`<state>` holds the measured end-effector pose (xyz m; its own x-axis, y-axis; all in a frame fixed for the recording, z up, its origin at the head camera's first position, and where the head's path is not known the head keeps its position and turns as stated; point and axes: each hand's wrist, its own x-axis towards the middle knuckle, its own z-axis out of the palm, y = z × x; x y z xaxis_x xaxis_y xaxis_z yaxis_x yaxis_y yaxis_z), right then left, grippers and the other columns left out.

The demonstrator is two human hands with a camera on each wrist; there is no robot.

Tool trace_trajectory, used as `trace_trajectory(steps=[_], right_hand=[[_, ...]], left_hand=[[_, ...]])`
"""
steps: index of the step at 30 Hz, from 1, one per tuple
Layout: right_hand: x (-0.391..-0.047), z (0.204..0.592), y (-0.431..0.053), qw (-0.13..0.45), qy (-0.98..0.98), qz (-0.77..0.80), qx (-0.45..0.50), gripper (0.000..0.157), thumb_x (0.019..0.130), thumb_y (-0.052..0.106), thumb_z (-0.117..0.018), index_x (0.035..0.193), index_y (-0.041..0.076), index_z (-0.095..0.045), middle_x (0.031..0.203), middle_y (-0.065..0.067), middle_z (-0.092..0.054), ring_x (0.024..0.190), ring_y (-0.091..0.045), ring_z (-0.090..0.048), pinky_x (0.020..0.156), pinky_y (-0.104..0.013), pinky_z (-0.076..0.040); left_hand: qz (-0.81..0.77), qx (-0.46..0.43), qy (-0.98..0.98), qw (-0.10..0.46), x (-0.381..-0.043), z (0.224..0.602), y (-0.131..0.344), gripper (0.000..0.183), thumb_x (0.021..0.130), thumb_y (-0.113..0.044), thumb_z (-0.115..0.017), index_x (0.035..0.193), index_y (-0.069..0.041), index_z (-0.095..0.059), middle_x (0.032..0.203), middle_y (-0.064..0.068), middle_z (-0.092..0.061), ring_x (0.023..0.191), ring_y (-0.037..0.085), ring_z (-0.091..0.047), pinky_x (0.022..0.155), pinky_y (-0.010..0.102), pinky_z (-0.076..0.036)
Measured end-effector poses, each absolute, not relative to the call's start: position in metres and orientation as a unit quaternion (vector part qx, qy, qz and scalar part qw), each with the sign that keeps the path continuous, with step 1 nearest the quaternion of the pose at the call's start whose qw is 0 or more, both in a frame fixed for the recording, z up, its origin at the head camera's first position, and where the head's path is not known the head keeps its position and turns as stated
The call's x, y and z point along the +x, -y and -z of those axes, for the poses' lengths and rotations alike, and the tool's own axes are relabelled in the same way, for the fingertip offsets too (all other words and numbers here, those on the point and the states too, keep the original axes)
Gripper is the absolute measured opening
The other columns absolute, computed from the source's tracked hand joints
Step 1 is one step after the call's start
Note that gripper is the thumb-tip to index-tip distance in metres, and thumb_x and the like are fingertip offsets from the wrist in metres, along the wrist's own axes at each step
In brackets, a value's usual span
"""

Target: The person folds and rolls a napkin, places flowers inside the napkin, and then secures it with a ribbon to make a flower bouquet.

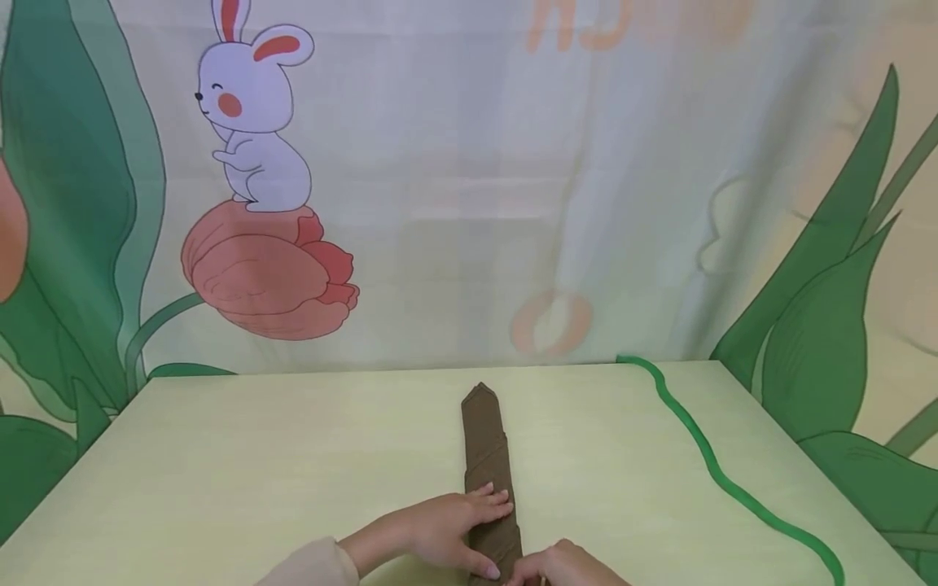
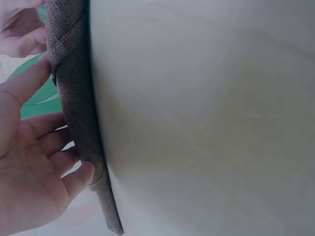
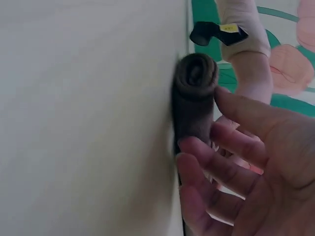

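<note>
A brown cloth (image 1: 484, 431), rolled into a long tube with slanting wrap lines, lies lengthwise on the table and narrows to a point at its far end. My left hand (image 1: 445, 527) rests on the roll with fingers spread across it. Close to the near end, my right hand (image 1: 567, 566) grips the roll with bent fingers. In the right wrist view, the coiled end of the cloth (image 3: 197, 73) faces the camera, thumb at one side and fingertips along the other. The left wrist view shows the left fingers (image 2: 78, 179) lying along the roll's side.
A wavy green strip (image 1: 707, 460) runs down the right part of the pale table (image 1: 293, 456). Behind the table hangs a curtain (image 1: 440, 203) printed with a rabbit, a tulip and leaves. A dark wrist strap (image 3: 216, 34) sits on the left sleeve.
</note>
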<state>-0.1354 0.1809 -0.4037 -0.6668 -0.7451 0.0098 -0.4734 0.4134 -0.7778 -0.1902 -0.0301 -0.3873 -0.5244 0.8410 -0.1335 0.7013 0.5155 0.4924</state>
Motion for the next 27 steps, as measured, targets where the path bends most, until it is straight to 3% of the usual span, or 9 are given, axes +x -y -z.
trace_trajectory(steps=[6, 10, 15, 20, 23, 27], right_hand=[[-0.144, 0.387, -0.205, 0.151, -0.838, 0.415, -0.321, 0.021, 0.083, 0.016, -0.066, 0.098, 0.002, -0.066, 0.075, 0.006, -0.064, 0.063, 0.001, -0.055, 0.058, -0.019, -0.046], [-0.153, 0.377, -0.232, 0.082, -0.879, 0.393, -0.258, 0.023, 0.083, 0.024, -0.066, 0.095, 0.004, -0.067, 0.077, 0.008, -0.062, 0.063, -0.002, -0.054, 0.058, -0.021, -0.046], [-0.165, 0.376, -0.274, -0.022, -0.925, 0.334, -0.179, 0.019, 0.081, 0.019, -0.069, 0.093, 0.005, -0.066, 0.084, 0.001, -0.065, 0.067, -0.005, -0.056, 0.059, -0.022, -0.047], [-0.17, 0.379, -0.324, -0.1, -0.96, 0.25, -0.082, 0.027, 0.078, 0.02, -0.072, 0.096, 0.001, -0.063, 0.093, -0.01, -0.065, 0.079, -0.024, -0.06, 0.066, -0.036, -0.047], [-0.173, 0.381, -0.356, -0.085, -0.973, 0.211, -0.039, 0.038, 0.078, 0.024, -0.071, 0.099, -0.005, -0.059, 0.096, -0.018, -0.062, 0.086, -0.035, -0.057, 0.071, -0.045, -0.046], [-0.178, 0.385, -0.39, -0.014, -0.983, 0.182, -0.011, 0.054, 0.077, 0.032, -0.071, 0.103, -0.012, -0.053, 0.096, -0.023, -0.058, 0.089, -0.039, -0.054, 0.073, -0.047, -0.044]], left_hand=[[-0.224, 0.457, -0.849, 0.142, -0.187, 0.381, 0.033, 0.056, 0.084, -0.038, -0.062, 0.13, -0.011, -0.049, 0.137, 0.006, -0.044, 0.129, 0.026, -0.035, 0.099, 0.042, -0.035], [-0.241, 0.461, -0.846, 0.117, -0.182, 0.375, 0.038, 0.052, 0.085, -0.037, -0.062, 0.128, -0.011, -0.051, 0.134, 0.005, -0.048, 0.127, 0.026, -0.038, 0.098, 0.041, -0.036], [-0.255, 0.454, -0.848, 0.095, -0.178, 0.371, 0.047, 0.048, 0.086, -0.033, -0.062, 0.128, -0.012, -0.051, 0.13, 0.0, -0.052, 0.125, 0.023, -0.042, 0.099, 0.034, -0.036], [-0.266, 0.443, -0.851, 0.092, -0.178, 0.373, 0.053, 0.046, 0.086, -0.031, -0.062, 0.127, -0.011, -0.052, 0.128, -0.004, -0.053, 0.125, 0.022, -0.042, 0.099, 0.033, -0.036], [-0.272, 0.438, -0.852, 0.093, -0.179, 0.375, 0.056, 0.046, 0.086, -0.032, -0.062, 0.127, -0.011, -0.052, 0.127, -0.004, -0.053, 0.124, 0.021, -0.043, 0.099, 0.032, -0.036], [-0.276, 0.434, -0.853, 0.091, -0.18, 0.378, 0.058, 0.047, 0.086, -0.034, -0.061, 0.126, -0.011, -0.053, 0.127, -0.004, -0.053, 0.121, 0.016, -0.046, 0.097, 0.03, -0.038]])
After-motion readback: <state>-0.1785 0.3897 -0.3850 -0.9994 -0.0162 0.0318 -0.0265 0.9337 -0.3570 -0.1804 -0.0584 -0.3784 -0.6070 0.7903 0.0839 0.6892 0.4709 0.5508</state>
